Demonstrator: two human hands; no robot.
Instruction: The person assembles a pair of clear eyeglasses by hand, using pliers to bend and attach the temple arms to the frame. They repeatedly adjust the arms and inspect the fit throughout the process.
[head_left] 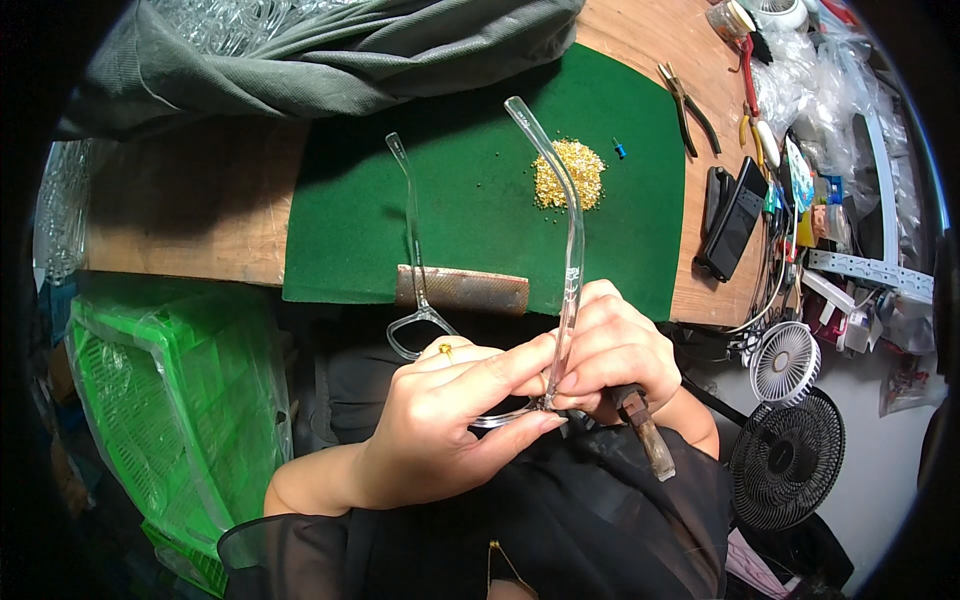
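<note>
Closest to the body, over a dark lap, the left hand [440,425] pinches the front of a clear plastic spectacle frame [420,325] between thumb and forefinger, right at the corner where a temple joins; a small gold ring shows on one finger. The right hand [615,355] closes its fingertips on the same corner from the other side while also clasping a dark, rusty-handled tool [645,430] in its palm, so both hands steady one joint and the tool stays ready. Held this way, the two clear temples [572,230] stand up and away from the person, leaving the hinge end exposed to view. Just beyond, at the near edge of the tabletop [200,200], a flat brown file [465,290] lies on a green mat [480,210]. Farther out on the mat sits a heap of tiny gold-coloured parts [570,175], within easy reach. To the right lie pliers [688,108] and a black case [735,220]; small fans [785,360] stand lower right, and a green crate [160,400] sits to the left
</note>
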